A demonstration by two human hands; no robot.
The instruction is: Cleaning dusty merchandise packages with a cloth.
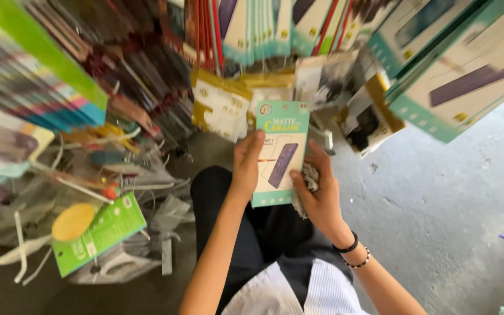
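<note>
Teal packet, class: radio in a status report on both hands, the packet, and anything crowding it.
Left hand grips teal packet by its left edge. Right hand holds its right edge, plus a crumpled cloth. Hanging packets crowd close above.

A flat, upright rectangular teal package (280, 153) sits at the centre of the view, with a dark phone-shaped picture on its front. Just behind it hang yellow and white pouches (221, 105). Above these, a row of thin teal, white and red hanging packs (263, 29) fills the top centre. At upper right, large teal-edged white boxes (462, 70) each show a purple rectangle, tilted. Below them hangs a gold and black pack (368, 119). At upper left, blurred stacks of many-coloured flat packs (24, 87) slope downward. At lower left lies a bright green rectangular pack (109, 230) with a yellow circle.
</note>
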